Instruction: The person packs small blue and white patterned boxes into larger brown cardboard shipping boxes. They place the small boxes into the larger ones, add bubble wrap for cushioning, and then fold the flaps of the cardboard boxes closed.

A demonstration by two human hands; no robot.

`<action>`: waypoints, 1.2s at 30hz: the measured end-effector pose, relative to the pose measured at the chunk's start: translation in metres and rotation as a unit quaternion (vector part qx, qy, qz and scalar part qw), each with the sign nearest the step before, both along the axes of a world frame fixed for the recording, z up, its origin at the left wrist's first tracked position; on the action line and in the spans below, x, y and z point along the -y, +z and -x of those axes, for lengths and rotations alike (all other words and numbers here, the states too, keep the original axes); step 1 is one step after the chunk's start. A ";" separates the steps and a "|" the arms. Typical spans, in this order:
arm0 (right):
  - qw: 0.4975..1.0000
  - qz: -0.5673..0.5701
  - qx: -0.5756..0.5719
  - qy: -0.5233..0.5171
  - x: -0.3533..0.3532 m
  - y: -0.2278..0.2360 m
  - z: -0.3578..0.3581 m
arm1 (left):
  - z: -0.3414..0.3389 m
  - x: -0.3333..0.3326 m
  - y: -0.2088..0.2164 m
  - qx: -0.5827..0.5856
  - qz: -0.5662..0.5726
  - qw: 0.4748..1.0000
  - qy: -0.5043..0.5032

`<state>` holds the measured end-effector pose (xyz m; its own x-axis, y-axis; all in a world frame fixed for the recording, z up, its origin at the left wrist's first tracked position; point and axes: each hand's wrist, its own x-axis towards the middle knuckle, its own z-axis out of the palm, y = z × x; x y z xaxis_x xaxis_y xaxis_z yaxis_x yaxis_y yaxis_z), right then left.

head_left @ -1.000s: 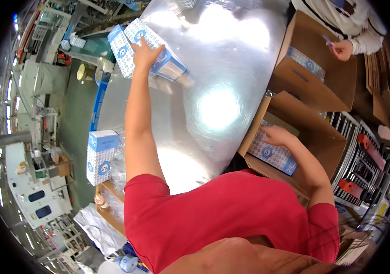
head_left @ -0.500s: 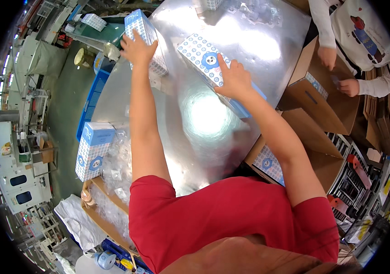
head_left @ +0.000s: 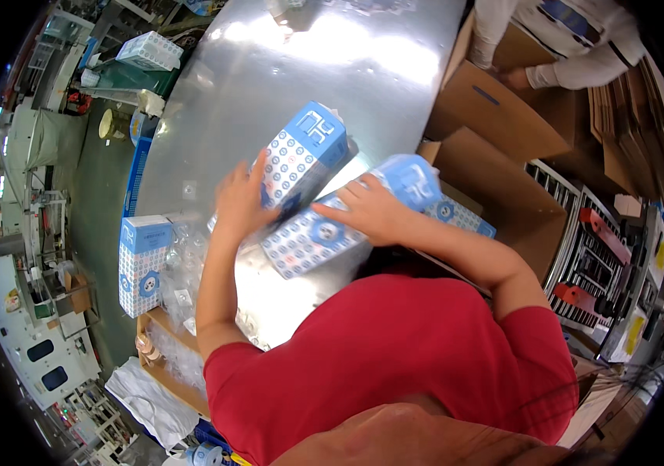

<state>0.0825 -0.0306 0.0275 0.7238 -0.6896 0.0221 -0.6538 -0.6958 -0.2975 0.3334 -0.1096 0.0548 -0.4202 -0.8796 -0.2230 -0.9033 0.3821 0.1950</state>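
Observation:
Two long blue-and-white patterned cartons are held over the metal table (head_left: 277,311) in front of me. My left hand (head_left: 242,203) grips the farther carton (head_left: 298,155) by its near left side, thumb toward its lower right edge. My right hand (head_left: 374,211) lies over the nearer carton (head_left: 320,239), fingers across its upper face and thumb pointing left. Both cartons slant, with their blue ends toward the upper right, and they nearly meet. The undersides and any fingers below are hidden, and the left hand is slightly blurred.
A similar carton (head_left: 145,266) stands at the left edge beside clear plastic pieces (head_left: 184,256). At right, an open cardboard box (head_left: 518,194) holds another patterned carton (head_left: 460,215), near a roller conveyor (head_left: 561,198). A co-worker's hands (head_left: 507,76) are inside a farther cardboard box (head_left: 487,109).
Both cartons have come nearer to me and closer together. The left one moved right from the far edge; the right one turned, its blue end now toward the upper right.

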 end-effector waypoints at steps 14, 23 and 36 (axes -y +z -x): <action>0.474 -0.029 0.656 -0.587 -0.349 0.014 0.359 | 0.129 0.006 0.005 -0.426 0.155 0.845 -0.284; 0.193 0.105 0.796 -0.563 -0.346 -0.035 0.281 | 0.337 -0.096 -0.025 -0.192 -0.085 0.718 -0.664; 0.894 -0.039 -0.182 -0.408 -0.142 -0.100 0.245 | 0.262 -0.078 -0.082 -0.294 -0.701 0.650 -0.012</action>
<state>-0.1628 0.1118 -0.0729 -0.0717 -0.9805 -0.1830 -0.9974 0.0708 0.0114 0.0717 -0.0318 -0.0277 -0.8046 0.0218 -0.5934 -0.5124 -0.5304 0.6753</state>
